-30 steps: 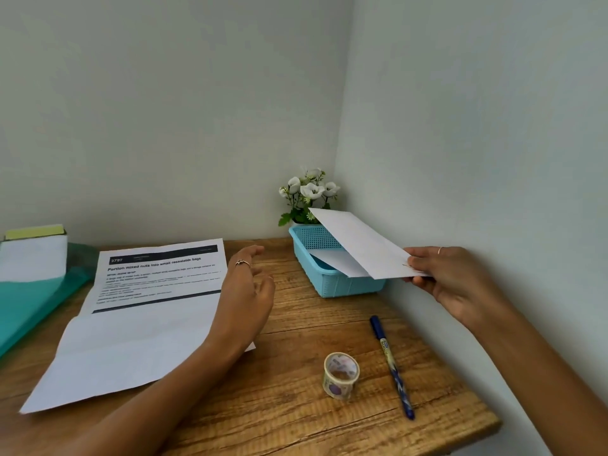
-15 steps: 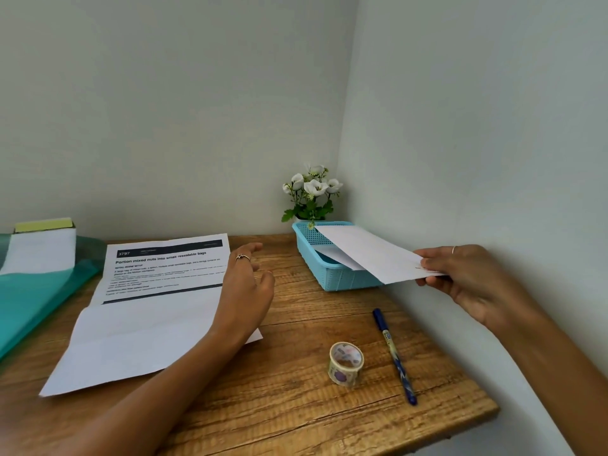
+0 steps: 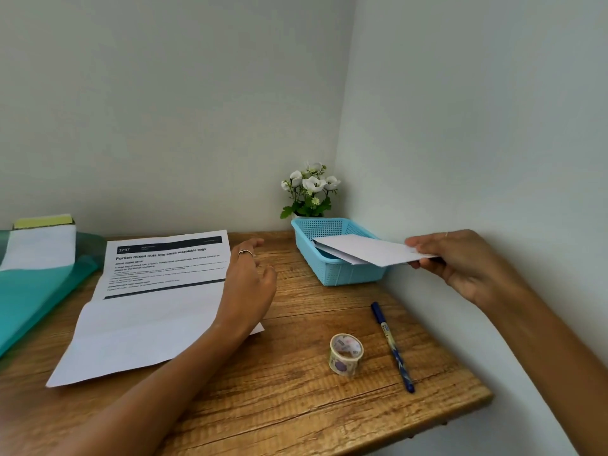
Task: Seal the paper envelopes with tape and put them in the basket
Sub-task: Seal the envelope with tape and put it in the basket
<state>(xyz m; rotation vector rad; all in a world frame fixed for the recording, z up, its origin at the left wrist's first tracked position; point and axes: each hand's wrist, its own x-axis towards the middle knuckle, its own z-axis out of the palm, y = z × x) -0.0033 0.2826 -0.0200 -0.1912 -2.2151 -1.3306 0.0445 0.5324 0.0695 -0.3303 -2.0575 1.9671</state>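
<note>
Your right hand (image 3: 460,261) pinches the near right end of a white envelope (image 3: 365,250), thumb on top and fingers curled beneath, and holds it nearly flat over the blue basket (image 3: 332,274), its far end reaching past the rim. A second envelope (image 3: 339,256) lies in the basket under it, mostly covered. Your left hand (image 3: 248,284) hovers with loosely curled fingers, holding nothing, over the right edge of a printed sheet (image 3: 148,301); a ring shows on one finger. Whether the heel of that hand touches the paper, you cannot tell.

The bench (image 3: 296,406) is a wooden top with strong grain, fitted into a corner of two plain pale walls. The basket stands at its far right, close to the right wall, with a small pot of white flowers (image 3: 311,192) just behind it in the corner. Nearer you, a roll of patterned tape (image 3: 345,353) stands on its side, and a blue pen (image 3: 393,347) lies just to its right. At far left a teal folder (image 3: 29,291) and some white and yellow paper run off the frame. The small print on the sheet is too fine to read.
</note>
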